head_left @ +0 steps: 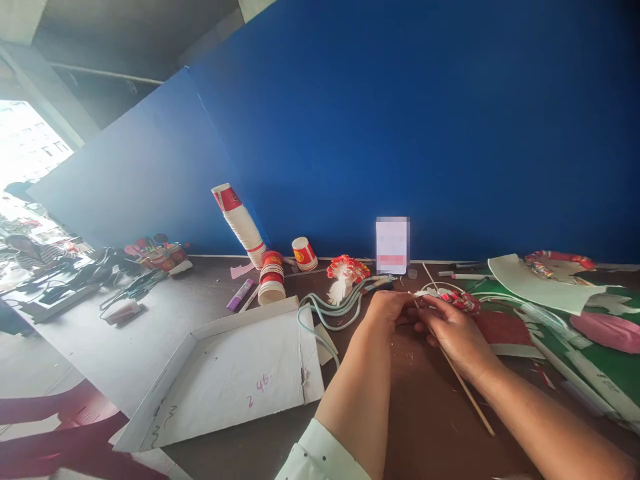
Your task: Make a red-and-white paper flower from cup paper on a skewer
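A thin wooden stick (pixel 467 393) runs slantwise across the brown table (pixel 430 427), its upper end caught between two hands near the table's middle. The right hand (pixel 457 333) is closed around the stick, fingers curled over it, with a small red patterned piece (pixel 463 301) just beyond the knuckles. The left hand (pixel 387 308) meets it from the other side, fingertips pinched at the same spot; exactly what they grip is hidden.

Just left of the hands lies a loop of pale green tubing (pixel 330 310), and behind it a red and white paper ornament (pixel 345 272). A white card (pixel 392 245) stands against the blue wall (pixel 400 120). Further left are a short stack of red cups (pixel 271 277), a leaning stack of cups (pixel 243 223), a single cup (pixel 304 253) and a purple marker (pixel 240 294). A flattened white box (pixel 225 373) lies at the near left. Green and red sheets (pixel 575 333) cover the right side.
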Motion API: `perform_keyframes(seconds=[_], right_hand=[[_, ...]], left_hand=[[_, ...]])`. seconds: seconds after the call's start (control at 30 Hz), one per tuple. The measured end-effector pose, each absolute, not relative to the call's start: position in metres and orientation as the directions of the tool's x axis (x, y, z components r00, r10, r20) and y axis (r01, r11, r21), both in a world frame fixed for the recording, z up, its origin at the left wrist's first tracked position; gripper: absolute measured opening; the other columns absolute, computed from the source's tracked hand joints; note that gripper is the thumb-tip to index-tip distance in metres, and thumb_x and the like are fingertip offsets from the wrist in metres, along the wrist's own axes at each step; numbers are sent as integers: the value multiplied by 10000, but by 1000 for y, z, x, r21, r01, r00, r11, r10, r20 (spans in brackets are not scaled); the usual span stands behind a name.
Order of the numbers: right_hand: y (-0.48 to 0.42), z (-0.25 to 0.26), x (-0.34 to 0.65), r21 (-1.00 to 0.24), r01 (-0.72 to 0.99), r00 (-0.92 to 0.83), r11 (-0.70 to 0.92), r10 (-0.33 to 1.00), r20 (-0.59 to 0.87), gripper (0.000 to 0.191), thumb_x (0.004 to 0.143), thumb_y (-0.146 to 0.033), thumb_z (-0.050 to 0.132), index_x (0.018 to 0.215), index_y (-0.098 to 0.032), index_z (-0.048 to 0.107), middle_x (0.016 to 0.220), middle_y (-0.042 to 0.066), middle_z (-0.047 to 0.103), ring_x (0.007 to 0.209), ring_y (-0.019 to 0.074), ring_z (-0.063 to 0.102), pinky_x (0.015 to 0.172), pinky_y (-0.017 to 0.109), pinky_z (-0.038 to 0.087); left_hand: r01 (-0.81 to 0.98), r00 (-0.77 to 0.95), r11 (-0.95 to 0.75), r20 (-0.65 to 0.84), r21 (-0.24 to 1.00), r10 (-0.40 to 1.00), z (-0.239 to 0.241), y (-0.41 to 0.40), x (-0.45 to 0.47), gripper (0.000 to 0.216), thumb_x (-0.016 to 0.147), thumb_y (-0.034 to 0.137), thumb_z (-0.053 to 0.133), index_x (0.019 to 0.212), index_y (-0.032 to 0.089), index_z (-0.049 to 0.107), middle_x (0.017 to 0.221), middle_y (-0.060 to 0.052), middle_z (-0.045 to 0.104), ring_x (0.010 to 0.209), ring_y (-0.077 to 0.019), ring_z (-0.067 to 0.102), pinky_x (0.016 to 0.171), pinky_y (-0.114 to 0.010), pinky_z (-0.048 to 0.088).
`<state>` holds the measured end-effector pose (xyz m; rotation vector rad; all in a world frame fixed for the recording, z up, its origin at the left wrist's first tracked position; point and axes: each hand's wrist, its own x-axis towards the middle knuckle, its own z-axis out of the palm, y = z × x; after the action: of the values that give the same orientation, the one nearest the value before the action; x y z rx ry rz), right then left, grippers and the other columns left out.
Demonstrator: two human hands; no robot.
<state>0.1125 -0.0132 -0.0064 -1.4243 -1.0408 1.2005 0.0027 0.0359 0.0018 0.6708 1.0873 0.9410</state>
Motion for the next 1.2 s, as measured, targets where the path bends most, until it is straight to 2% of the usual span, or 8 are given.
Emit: perform_keyframes(seconds=[0.27, 0.57, 0.87, 1.07, 1.2], right_hand=[[-16, 0, 111, -982, 51, 160, -180, 972, -170, 457, 734, -280, 600, 1183, -212, 654, 811, 51, 719, 607, 165, 653, 409, 210, 429], [-14, -6, 111, -987, -12, 134, -158, 978, -158, 482, 718, -302, 628, 1190, -202, 645, 848, 55, 715, 577, 142, 617, 392, 204, 389], [-13, -7, 111, -983, -80, 107, -163, 979, -171, 478, 715, -297, 614, 1188, -232, 639, 815, 36, 685, 564, 131, 598, 384, 194, 346], [-11, -7, 113, -982, -65, 133, -176, 974, -183, 483, 709, -309, 620, 1182, -212, 626, 715, 7, 622, 563, 128, 591, 382, 180, 331], [-12, -7, 113, -983, -66, 124, -171, 976, -178, 494, 709, -296, 609, 1197, -215, 616, 690, -6, 605, 559, 128, 581, 380, 181, 326]], left_hand=[[-313, 145, 460, -436, 831, 888, 4, 35, 3, 32, 691, 60, 689, 684, 72, 661, 685, -71, 658, 514, -107, 567, 561, -254, 512], [-327, 151, 447, -421, 832, 894, 3, 36, 3, 33, 702, 51, 679, 692, 69, 653, 662, -62, 644, 503, -99, 568, 525, -219, 504], [-347, 264, 464, -390, 815, 882, 5, 33, -6, 97, 743, 132, 734, 787, 69, 676, 774, -83, 675, 593, -104, 617, 612, -213, 525], [-343, 338, 478, -369, 808, 866, 2, 35, -11, 210, 815, 285, 701, 837, 81, 659, 802, -100, 683, 656, -127, 645, 694, -253, 544], [-338, 361, 475, -354, 813, 863, 2, 35, -13, 138, 851, 214, 644, 855, 77, 658, 822, -112, 694, 671, -128, 653, 715, -257, 547]])
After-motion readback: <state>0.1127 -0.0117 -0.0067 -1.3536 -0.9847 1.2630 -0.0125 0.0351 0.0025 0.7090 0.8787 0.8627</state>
